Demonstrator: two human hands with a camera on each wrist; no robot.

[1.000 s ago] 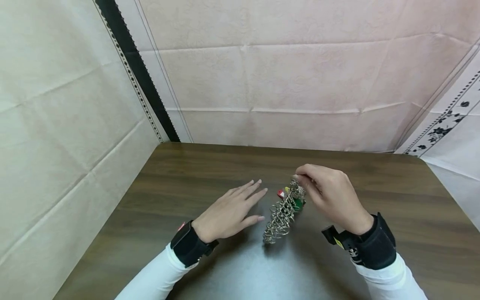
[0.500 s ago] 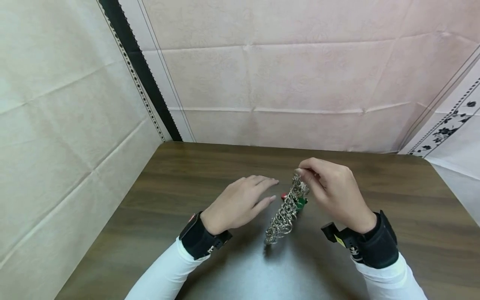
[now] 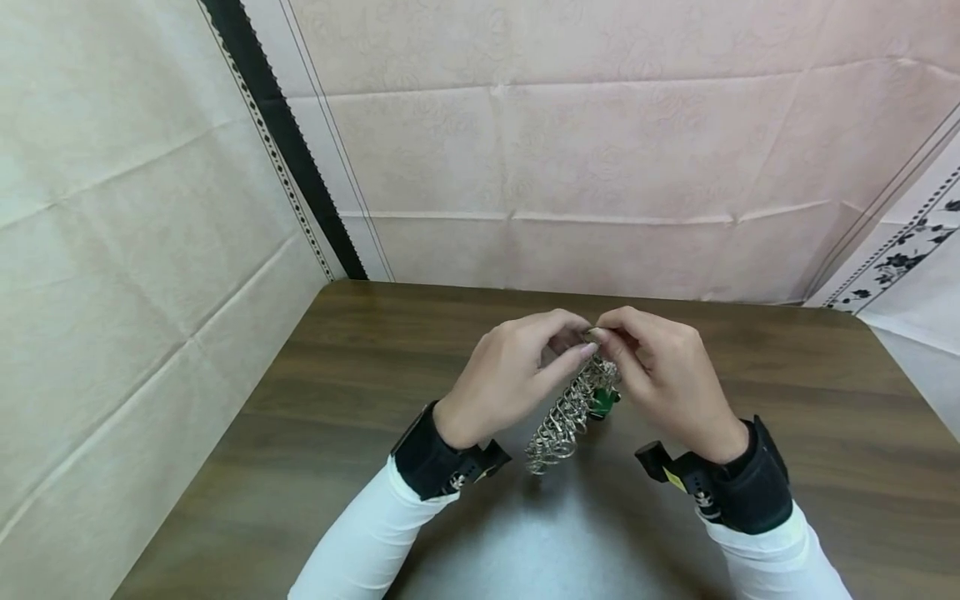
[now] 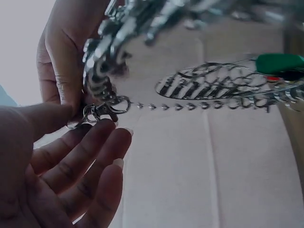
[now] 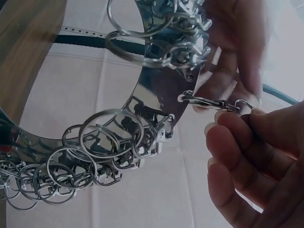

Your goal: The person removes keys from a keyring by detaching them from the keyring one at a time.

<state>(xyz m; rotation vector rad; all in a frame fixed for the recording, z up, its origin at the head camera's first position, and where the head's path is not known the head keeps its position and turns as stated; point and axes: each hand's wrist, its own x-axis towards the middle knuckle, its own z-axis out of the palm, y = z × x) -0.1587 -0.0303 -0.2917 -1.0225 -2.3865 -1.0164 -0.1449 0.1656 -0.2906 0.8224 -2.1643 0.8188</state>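
Note:
A shiny curved metal band (image 5: 156,90), strung with many small metal rings, stands on the table between my hands; in the head view it shows as a slanting row of rings (image 3: 562,427). Above its far end, my right hand (image 3: 667,379) pinches a small metal swivel clasp (image 5: 209,102) between thumb and forefinger. From the other side, my left hand (image 3: 506,375) has its curled fingers and thumb at the same clasp (image 4: 97,111), apparently pinching it. Fingers partly hide the clasp's ends. A green piece (image 3: 602,404) sits at the band's right side.
A brown wooden table (image 3: 360,375) lies beneath. Pale cloth (image 3: 600,150) hangs behind it and at the left. Both wrists carry black straps with cameras. A bit of red shows beside the green piece (image 4: 278,64) in the left wrist view.
My left hand has moved right and away from me, from lying spread beside the rings to meeting my right hand at the clasp. My right hand has risen slightly, still pinching.

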